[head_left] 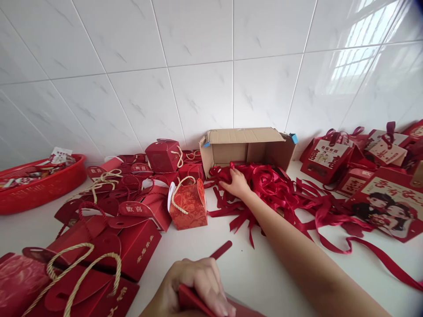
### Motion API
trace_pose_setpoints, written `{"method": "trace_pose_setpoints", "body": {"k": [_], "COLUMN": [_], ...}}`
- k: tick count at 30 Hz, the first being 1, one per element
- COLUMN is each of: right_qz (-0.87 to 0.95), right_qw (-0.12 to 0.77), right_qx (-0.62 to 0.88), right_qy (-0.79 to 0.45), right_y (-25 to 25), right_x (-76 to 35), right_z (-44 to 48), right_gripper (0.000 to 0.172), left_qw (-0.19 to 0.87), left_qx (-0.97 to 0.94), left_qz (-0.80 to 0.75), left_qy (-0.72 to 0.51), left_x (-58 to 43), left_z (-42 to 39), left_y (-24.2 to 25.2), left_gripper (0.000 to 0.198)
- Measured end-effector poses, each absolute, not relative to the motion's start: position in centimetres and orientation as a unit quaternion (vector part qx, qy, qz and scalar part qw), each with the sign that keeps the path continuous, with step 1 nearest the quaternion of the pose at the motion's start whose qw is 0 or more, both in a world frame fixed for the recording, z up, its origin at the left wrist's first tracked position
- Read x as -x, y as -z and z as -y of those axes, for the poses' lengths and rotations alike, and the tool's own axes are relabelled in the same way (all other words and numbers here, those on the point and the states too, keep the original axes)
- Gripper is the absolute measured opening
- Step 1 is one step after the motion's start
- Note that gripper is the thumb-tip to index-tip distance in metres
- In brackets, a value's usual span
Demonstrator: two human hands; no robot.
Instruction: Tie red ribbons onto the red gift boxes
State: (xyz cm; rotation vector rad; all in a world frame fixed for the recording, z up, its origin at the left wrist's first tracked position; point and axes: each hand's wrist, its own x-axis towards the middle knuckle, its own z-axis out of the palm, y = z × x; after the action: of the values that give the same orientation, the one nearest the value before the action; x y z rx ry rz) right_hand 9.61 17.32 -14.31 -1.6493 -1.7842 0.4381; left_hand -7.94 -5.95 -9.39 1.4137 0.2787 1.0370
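My right hand (236,182) reaches forward into a heap of red ribbons (274,189) that spills out of an open cardboard box (246,147) lying on its side; its fingers curl around some ribbon. My left hand (198,284) is at the bottom edge, closed on a flat red card piece (220,251) that sticks up and away from it. A small red patterned gift box with a rope handle (188,204) stands just left of the right hand.
Several red gift boxes with cord handles (109,229) are piled at the left on the white counter (244,264). A red plastic basket (36,185) sits far left. Red gift bags with printed labels (380,176) crowd the right. A white tiled wall stands behind.
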Motion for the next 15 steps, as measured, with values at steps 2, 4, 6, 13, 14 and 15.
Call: {"method": "trace_pose_setpoints", "body": {"k": [2,4,6,13,14,15], "right_qz": [0.7,0.706,0.706,0.698,0.696,0.694], "right_qw": [0.283,0.25,0.23,0.226,0.234,0.243], "right_qx": [0.632,0.641,0.651,0.667,0.667,0.666], "right_qy": [-0.173,-0.169,-0.158,-0.13,-0.128,-0.127], "right_y": [14.9,15.2,15.3,15.0,14.9,14.8], "right_x": [-8.3,-7.7,-7.6,-7.8,-7.8,-7.9], "right_z": [-16.7,-16.4,-16.4,-16.6,-16.6,-16.6], "right_gripper": [0.089,0.093,0.089,0.087,0.085,0.08], "left_qw": [0.631,0.634,0.638,0.633,0.633,0.633], "left_qx": [-0.619,-0.616,-0.614,-0.622,-0.621,-0.62], "left_qz": [-0.123,-0.13,-0.137,-0.139,-0.14,-0.14], "left_qy": [-0.451,-0.449,-0.444,-0.441,-0.441,-0.441], "left_x": [7.9,8.0,8.0,8.3,8.3,8.3], "left_z": [5.9,6.0,6.0,5.9,5.9,6.0], "left_y": [9.3,9.2,9.1,9.3,9.3,9.3], "left_gripper": [0.014,0.014,0.014,0.014,0.014,0.014]}}
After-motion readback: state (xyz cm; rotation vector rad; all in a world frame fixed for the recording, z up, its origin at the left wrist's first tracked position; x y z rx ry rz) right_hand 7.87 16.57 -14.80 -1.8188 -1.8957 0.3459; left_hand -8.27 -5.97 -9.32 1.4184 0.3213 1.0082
